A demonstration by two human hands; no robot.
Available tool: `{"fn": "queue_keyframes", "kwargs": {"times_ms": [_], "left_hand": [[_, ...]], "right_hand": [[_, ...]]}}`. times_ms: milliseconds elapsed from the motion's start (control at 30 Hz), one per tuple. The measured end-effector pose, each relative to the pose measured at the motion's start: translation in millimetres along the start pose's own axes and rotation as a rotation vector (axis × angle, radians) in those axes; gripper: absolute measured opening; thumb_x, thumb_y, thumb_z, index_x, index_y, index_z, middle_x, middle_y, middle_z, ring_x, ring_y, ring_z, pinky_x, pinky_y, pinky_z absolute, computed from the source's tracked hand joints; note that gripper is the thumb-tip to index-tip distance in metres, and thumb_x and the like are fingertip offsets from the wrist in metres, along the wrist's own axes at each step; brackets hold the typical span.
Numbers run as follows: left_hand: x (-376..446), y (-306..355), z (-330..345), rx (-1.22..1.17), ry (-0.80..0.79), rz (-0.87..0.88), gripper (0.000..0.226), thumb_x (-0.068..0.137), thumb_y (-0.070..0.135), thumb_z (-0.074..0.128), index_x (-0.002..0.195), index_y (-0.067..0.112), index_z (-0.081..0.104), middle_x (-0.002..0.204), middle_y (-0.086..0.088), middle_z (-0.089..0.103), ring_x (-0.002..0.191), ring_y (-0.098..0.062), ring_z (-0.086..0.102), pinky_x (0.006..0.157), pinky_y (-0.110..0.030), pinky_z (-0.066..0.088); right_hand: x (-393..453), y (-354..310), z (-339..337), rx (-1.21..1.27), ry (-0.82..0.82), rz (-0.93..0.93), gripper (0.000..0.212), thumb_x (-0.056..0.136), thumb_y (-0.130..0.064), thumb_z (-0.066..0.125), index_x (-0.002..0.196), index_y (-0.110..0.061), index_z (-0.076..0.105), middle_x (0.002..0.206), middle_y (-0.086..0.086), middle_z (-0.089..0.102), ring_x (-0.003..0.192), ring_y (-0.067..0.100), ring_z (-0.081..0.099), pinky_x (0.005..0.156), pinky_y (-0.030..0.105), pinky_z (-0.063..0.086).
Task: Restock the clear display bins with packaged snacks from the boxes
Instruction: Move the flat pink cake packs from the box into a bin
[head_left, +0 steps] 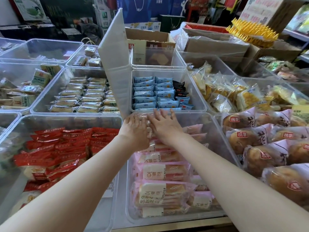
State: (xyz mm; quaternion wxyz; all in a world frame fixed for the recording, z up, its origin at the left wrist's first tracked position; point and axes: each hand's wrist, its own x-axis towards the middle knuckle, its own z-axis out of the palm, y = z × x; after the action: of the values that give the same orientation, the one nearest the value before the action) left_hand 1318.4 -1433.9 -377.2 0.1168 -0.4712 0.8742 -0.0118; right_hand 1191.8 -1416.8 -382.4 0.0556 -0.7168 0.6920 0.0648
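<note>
A clear display bin (217, 139) in front of me holds a row of pink-and-white packaged bread snacks (160, 171) stacked front to back. Both my hands reach to the far end of that row. My left hand (135, 129) lies palm down on the top packet near the bin's far left corner, fingers bent over it. My right hand (163, 122) rests beside it with fingers spread straight over the far packets, fingertips at the bin's far rim. The packets under the hands are mostly hidden.
Behind stands a bin of blue packets (150, 92) with its lid (115, 61) tilted up. A bin of red packets (61, 148) is at left, round buns in pink wrap (260, 148) at right. Cardboard boxes (214, 42) sit at the back.
</note>
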Motion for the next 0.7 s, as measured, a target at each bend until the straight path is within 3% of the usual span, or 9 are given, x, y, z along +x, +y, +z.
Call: {"fn": "queue_keyframes", "kwargs": {"times_ms": [133,267,400,533,600,700], "left_hand": [[3,-1,0,-0.015,-0.024,0.020,0.075,0.095,0.047,0.029,0.148,0.005,-0.001,0.154,-0.024,0.005,0.144,-0.033,0.005,0.116,-0.041,0.004],[8,-4,-3,-0.026,-0.087,0.022,0.075,0.095,0.051,0.025,0.148,0.006,-0.004,0.155,-0.021,0.000,0.144,-0.031,-0.001,0.117,-0.039,-0.001],[-4,-9,-14,-0.006,-0.034,0.083,0.073,0.096,0.045,0.028,0.147,0.003,-0.003,0.156,-0.015,0.000,0.145,-0.026,-0.001,0.118,-0.038,-0.001],[-29,-16,-14,0.025,0.075,0.158,0.057,0.099,0.027,0.024,0.148,0.002,0.007,0.156,-0.015,0.007,0.145,-0.024,0.005,0.118,-0.039,-0.001],[-39,-21,-8,0.076,0.062,0.174,0.053,0.099,0.022,0.025,0.147,0.002,0.015,0.155,-0.016,0.011,0.145,-0.024,0.011,0.117,-0.042,-0.001],[-45,-23,-5,0.104,0.050,0.183,0.054,0.099,0.021,0.024,0.147,0.000,0.011,0.156,-0.015,0.010,0.144,-0.021,0.014,0.116,-0.042,-0.003]], "right_hand": [[0,1,5,0.072,-0.040,0.092,0.057,0.102,-0.038,0.016,0.151,-0.014,-0.002,0.157,0.015,-0.012,0.145,0.025,-0.014,0.117,0.042,-0.008],[10,6,-8,0.227,-0.183,0.103,0.057,0.103,-0.037,0.020,0.151,-0.013,0.001,0.158,0.012,-0.009,0.146,0.024,-0.010,0.117,0.043,-0.005],[5,23,-38,0.438,-0.065,0.103,0.051,0.104,-0.027,0.022,0.151,-0.011,0.009,0.159,0.004,0.002,0.147,0.017,-0.001,0.119,0.041,-0.002],[-12,36,-53,0.282,-0.023,0.014,0.051,0.104,-0.023,0.021,0.151,-0.013,0.004,0.159,0.000,-0.001,0.146,0.014,-0.004,0.118,0.036,-0.004],[-22,38,-45,0.162,-0.075,-0.033,0.051,0.104,-0.023,0.020,0.151,-0.015,0.002,0.159,-0.001,-0.003,0.146,0.014,-0.005,0.118,0.037,-0.005],[-35,40,-26,0.067,-0.172,-0.021,0.053,0.103,-0.019,0.020,0.151,-0.017,-0.001,0.159,-0.001,-0.008,0.146,0.013,-0.007,0.117,0.040,-0.006]]}}
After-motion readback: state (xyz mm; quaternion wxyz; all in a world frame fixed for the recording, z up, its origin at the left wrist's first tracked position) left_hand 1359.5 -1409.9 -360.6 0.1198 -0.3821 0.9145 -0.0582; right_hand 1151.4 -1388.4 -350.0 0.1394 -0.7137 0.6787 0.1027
